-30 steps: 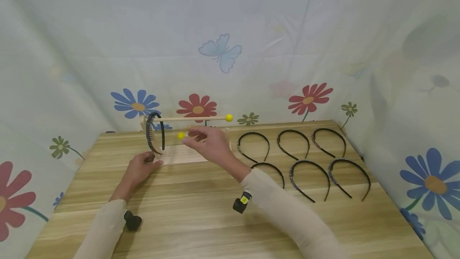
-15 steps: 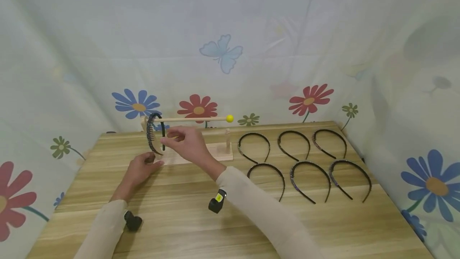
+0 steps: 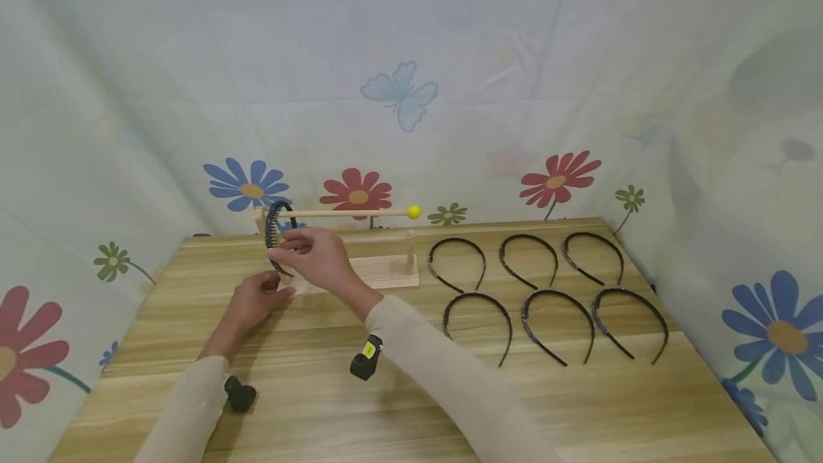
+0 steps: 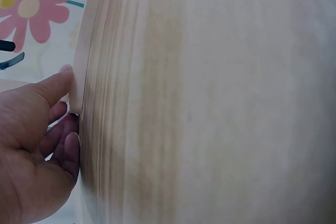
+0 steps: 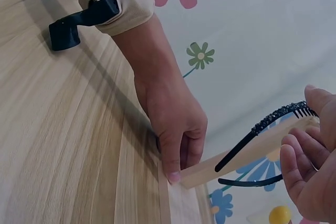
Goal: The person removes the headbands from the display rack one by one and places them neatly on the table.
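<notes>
A black headband (image 3: 273, 228) with comb teeth and a beaded top hangs over the upper rod (image 3: 347, 213) of a wooden stand (image 3: 392, 271), near its left end. My right hand (image 3: 318, 259) reaches across and pinches the headband's near side, thumb against it and fingers bent behind. In the right wrist view the headband (image 5: 252, 137) has both tips pointing away from that hand (image 5: 315, 156). Low at the stand's left end, my left hand (image 3: 253, 300) grips the base; its thumb (image 4: 58, 85) lies along the wooden edge. My right hand hides part of the stand.
Several black headbands lie on the wooden table (image 3: 308, 391) in two rows at the right, among them a near-left one (image 3: 479, 296) and a far-right one (image 3: 594, 236). A yellow ball (image 3: 414, 212) caps the upper rod. A flowered curtain (image 3: 476, 41) stands behind.
My right hand has moved left from beside the yellow ball below the rod to the hanging headband, and pinches it now. My left hand has stayed at the stand's base.
</notes>
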The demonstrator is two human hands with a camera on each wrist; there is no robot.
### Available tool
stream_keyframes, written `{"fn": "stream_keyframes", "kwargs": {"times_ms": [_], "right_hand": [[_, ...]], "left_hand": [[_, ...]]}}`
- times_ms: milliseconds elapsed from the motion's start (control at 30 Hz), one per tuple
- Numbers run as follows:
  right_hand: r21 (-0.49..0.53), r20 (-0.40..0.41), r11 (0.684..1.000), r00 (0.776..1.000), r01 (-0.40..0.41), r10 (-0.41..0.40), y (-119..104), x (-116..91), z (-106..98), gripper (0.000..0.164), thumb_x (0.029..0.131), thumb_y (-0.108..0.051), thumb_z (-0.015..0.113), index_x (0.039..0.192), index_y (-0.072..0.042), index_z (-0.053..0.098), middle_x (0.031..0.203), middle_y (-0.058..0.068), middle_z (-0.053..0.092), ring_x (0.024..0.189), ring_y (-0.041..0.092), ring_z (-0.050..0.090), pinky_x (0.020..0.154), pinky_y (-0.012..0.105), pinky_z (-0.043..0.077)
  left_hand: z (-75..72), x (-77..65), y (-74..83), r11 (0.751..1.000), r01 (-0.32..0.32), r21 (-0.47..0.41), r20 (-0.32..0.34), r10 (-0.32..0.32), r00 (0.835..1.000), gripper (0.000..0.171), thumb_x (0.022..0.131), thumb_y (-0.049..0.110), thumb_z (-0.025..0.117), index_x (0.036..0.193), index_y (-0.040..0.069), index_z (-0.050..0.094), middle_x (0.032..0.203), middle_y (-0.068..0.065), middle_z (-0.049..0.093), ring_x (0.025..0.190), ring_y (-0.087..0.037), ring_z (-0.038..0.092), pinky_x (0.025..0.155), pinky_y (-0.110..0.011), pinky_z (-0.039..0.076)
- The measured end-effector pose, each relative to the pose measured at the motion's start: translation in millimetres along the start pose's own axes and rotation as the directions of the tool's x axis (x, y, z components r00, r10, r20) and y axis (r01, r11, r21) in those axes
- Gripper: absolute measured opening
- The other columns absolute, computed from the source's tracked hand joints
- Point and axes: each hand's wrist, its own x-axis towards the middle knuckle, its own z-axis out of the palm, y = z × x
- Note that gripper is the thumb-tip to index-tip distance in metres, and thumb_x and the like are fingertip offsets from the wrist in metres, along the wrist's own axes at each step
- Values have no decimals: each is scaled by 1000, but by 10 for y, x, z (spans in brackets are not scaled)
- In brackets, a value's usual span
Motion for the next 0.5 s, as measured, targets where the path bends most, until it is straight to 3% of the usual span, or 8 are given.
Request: {"fn": "stream_keyframes", "kwargs": {"times_ms": [500], "right_hand": [[-29, -42, 999, 998, -46, 45, -58, 93, 120, 39, 90, -32, 81, 121, -11, 74, 100, -5, 78, 87, -3, 68, 70, 14, 55]], "left_hand": [[-10, -33, 31, 1000, -17, 6, -23, 18, 1000, 52, 99, 34, 70, 131, -6, 61, 131, -29, 63, 123, -44, 59, 102, -61, 47]]}}
